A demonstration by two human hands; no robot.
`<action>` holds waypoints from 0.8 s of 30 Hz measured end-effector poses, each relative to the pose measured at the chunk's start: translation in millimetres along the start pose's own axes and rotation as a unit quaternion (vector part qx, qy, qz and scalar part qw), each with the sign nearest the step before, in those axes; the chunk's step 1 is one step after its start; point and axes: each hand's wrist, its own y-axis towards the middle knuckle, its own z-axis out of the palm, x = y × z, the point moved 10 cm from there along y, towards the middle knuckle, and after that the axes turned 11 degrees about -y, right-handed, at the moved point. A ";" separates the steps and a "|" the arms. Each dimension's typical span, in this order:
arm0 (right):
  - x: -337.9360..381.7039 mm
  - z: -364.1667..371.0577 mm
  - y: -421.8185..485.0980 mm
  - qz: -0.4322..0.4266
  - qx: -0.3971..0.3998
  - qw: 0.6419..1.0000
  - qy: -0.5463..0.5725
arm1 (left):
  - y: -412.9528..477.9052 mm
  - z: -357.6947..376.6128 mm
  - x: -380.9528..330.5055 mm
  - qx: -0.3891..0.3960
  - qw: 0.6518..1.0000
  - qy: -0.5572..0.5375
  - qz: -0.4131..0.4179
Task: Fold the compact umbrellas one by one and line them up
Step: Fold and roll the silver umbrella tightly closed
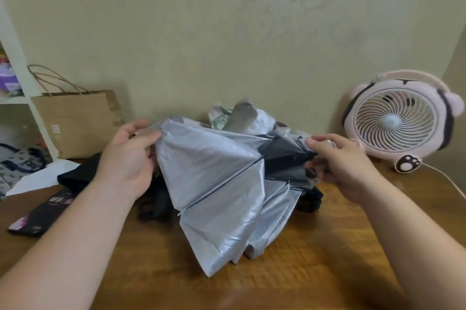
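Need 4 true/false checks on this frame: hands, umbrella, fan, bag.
1. The left hand and the right hand both grip the silver umbrella. True.
2. The pink fan stands at the left end of the table. False: it stands at the right end.
3. The silver umbrella is folded tight. False: its canopy hangs loose and spread.
4. A brown paper bag stands by the wall at the left. True.
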 end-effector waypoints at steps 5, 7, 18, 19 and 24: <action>-15.4 5.0 -17.5 -0.085 -0.055 0.994 0.036 | 3.2 -11.7 1.3 -0.028 0.994 0.095 0.053; -12.4 4.7 -17.9 -0.121 -0.064 0.991 -0.008 | 1.6 -0.3 -14.2 -0.010 0.967 0.222 0.122; 161.6 52.0 13.4 -0.152 -0.005 0.838 -0.524 | -87.7 104.5 -64.9 0.192 0.876 0.286 0.338; 159.8 61.3 16.0 -0.126 0.031 0.827 -0.547 | -88.2 105.0 -62.9 0.185 0.878 0.302 0.321; 144.6 88.6 8.3 -0.094 0.104 0.756 -0.639 | -92.1 123.9 29.1 0.295 0.791 0.534 0.043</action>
